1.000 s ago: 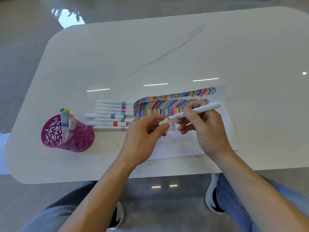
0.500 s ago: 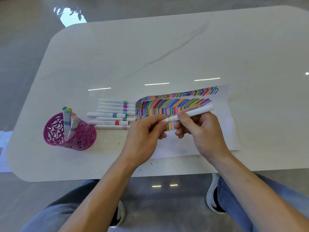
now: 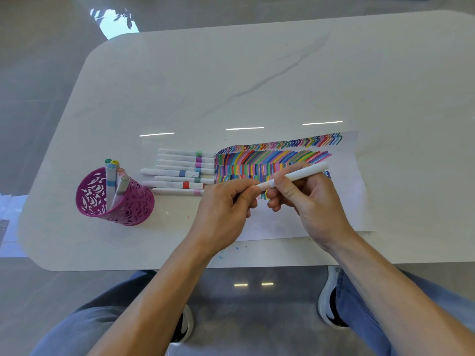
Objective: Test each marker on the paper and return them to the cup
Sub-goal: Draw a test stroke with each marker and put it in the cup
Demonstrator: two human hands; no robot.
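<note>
My right hand (image 3: 312, 201) grips a white marker (image 3: 300, 173) that points left and slightly down over the paper (image 3: 341, 201). My left hand (image 3: 226, 209) pinches the marker's cap end, and the cap sits on the tip. The paper carries dense rows of coloured strokes. To its left, several white markers (image 3: 180, 173) with coloured bands lie side by side on the table. Further left stands a magenta openwork cup (image 3: 133, 204) with several markers upright in it.
The white marble table (image 3: 257, 73) has its front edge close to my knees. Small ink specks dot the table near the front edge. White sheets lie on the floor at the far left.
The cap in my left hand has met the marker's tip and now sits on it. My hands have drawn together over the paper.
</note>
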